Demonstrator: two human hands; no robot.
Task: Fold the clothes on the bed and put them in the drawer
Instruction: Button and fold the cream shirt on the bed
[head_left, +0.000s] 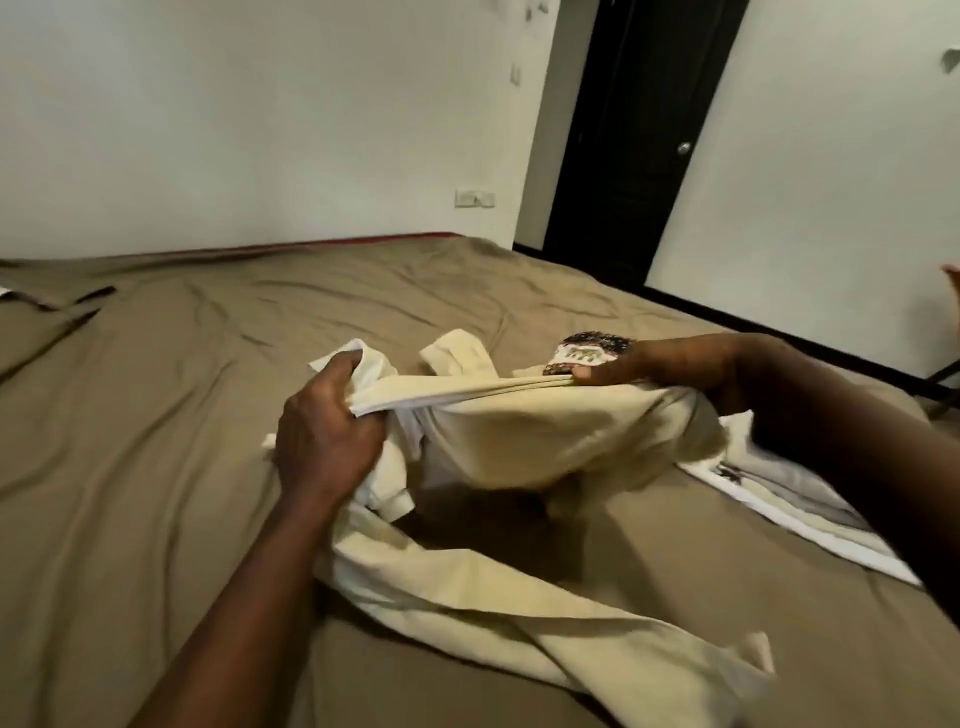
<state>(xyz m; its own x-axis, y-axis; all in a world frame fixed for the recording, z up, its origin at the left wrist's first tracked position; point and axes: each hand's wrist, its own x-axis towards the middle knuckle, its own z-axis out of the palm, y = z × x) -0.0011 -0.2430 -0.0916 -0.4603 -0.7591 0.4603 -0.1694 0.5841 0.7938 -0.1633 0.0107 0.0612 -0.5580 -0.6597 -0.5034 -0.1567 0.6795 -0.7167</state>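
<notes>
A cream garment (519, 431) is stretched between both hands above the brown bed (182, 415). My left hand (327, 431) grips a bunched end of it on the left. My right hand (654, 369) pinches the cloth's upper edge on the right, beside a dark printed patch (587, 351). The rest of the garment trails down onto the sheet toward the near edge (519, 613). A white printed piece of clothing (779, 499) lies flat on the bed under my right forearm.
The bed's brown sheet spreads wide to the left and far side. Dark straps (78, 306) lie at the far left. A dark door (634, 135) stands in the white wall behind. No drawer is in view.
</notes>
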